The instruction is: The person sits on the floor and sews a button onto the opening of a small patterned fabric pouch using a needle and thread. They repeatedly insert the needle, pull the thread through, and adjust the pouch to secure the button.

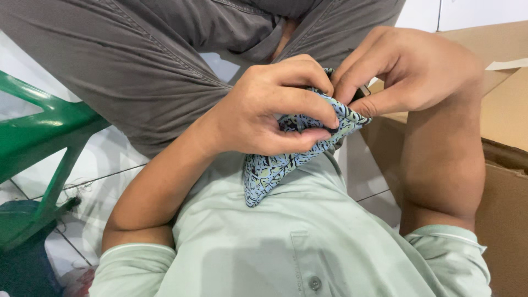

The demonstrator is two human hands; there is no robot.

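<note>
1. Your left hand (pixel 264 110) pinches the patterned cloth (pixel 275 165) between thumb and fingers, at chest height above your lap.
2. Your right hand (pixel 407 71) pinches the cloth's upper edge just beside the left fingertips; the two hands touch there.
3. The cloth's long axis runs from that shared pinch down and left, its loose tail hanging against your green shirt (pixel 308 242). The left hand covers more of it and sits nearer the tail.
4. A brown cardboard box (pixel 506 165) stands at your right, flap open; no label shows on it.
5. A green plastic frame (pixel 38 132) stands at your left on the white tile floor (pixel 110 165).
</note>
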